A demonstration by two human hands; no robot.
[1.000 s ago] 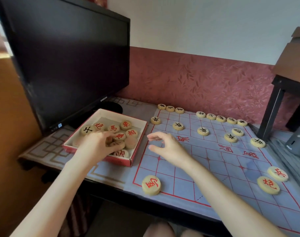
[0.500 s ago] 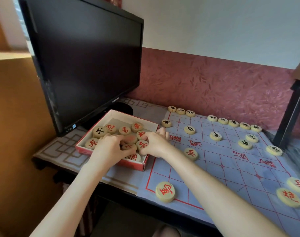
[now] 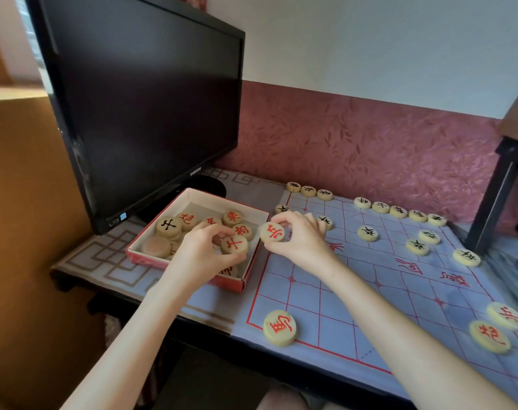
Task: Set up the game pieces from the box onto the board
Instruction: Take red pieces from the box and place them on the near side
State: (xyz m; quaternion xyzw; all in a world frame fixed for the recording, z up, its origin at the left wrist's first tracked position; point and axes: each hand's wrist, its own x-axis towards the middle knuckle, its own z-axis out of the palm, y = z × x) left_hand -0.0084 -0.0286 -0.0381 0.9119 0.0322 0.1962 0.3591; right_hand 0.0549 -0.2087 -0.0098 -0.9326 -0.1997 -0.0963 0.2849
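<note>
Box (image 3: 231, 284): red-walled, open-topped, on the counter at 9 o'clock of the board, its right wall just beside the board's left edge.
Board (image 3: 355, 291): pale blue sheet with a red grid, flat on the counter in front of the person.
Left hand (image 3: 204, 250): inside the box, fingers curled round the left-hand piece.
Left-hand piece (image 3: 234, 244): pale round disc with a red character, face up, in the box at its 3 o'clock side.
Right hand (image 3: 299, 241): over the board's 10 o'clock corner, thumb and fingertips pinching the right-hand piece by its edge.
Right-hand piece (image 3: 272, 231): disc with a red character, face tilted toward the camera, off the surface above the box's right wall.
Box contents: a black-marked disc (image 3: 168, 225) at 9 o'clock, a blank-faced disc (image 3: 156, 246) nearer the person, red-marked discs (image 3: 232, 217) toward 1 o'clock; others hidden under the left hand.
Black pieces (image 3: 367, 233): in rows across the board's 12 o'clock half.
Corner piece (image 3: 280, 327): red-marked, at the board's 7 o'clock corner.
Paired red pieces (image 3: 490, 335): two discs near each other at the board's 4 o'clock side.
Monitor (image 3: 145, 113): dark screen, at 11 o'clock of the box.
Counter (image 3: 89, 258): covered with a patterned cloth.
</note>
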